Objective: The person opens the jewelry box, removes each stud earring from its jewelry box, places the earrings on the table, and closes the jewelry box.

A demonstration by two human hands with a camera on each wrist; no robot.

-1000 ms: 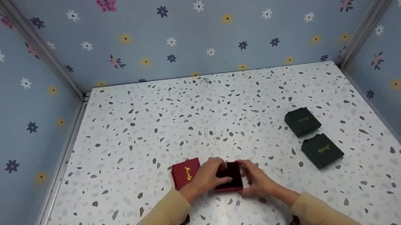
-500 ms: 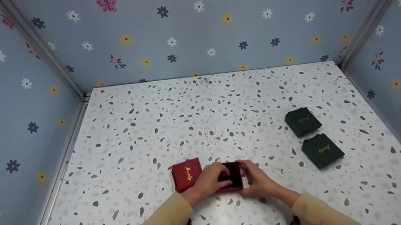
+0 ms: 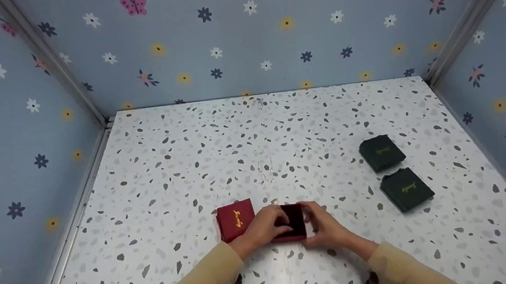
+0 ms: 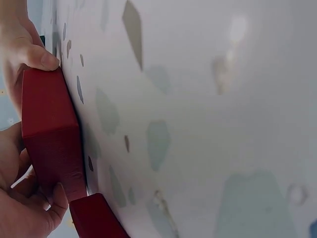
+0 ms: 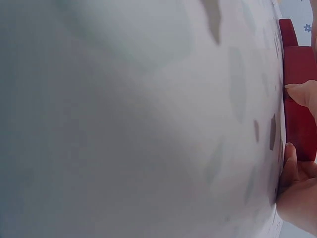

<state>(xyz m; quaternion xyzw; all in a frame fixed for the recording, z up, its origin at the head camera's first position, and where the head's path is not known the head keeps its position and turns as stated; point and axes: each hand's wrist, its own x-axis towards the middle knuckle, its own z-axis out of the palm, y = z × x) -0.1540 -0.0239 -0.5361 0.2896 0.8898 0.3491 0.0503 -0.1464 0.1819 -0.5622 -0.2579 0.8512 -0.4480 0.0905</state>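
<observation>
A small red jewelry box (image 3: 290, 238), its dark inside showing upward, sits on the speckled table near the person. My right hand (image 3: 325, 228) grips its right side, with the thumb at the near corner. From the left, my left hand (image 3: 264, 225) curls its fingers over the box's left part, covering much of the inside. In the left wrist view, the left hand (image 4: 22, 198) lies against the side of the red box (image 4: 49, 104). Whether anything small is between those fingers is hidden. Left of the box lies a red square piece (image 3: 235, 219) with gold lettering.
Two dark green square boxes (image 3: 381, 153) with gold lettering lie on the right part of the table (image 3: 178, 145). Blue flower-patterned walls (image 3: 241, 30) stand at the back and both sides.
My left hand has shifted slightly left and down over the box, baring more of the lettered red piece. The right hand and the box have stayed put.
</observation>
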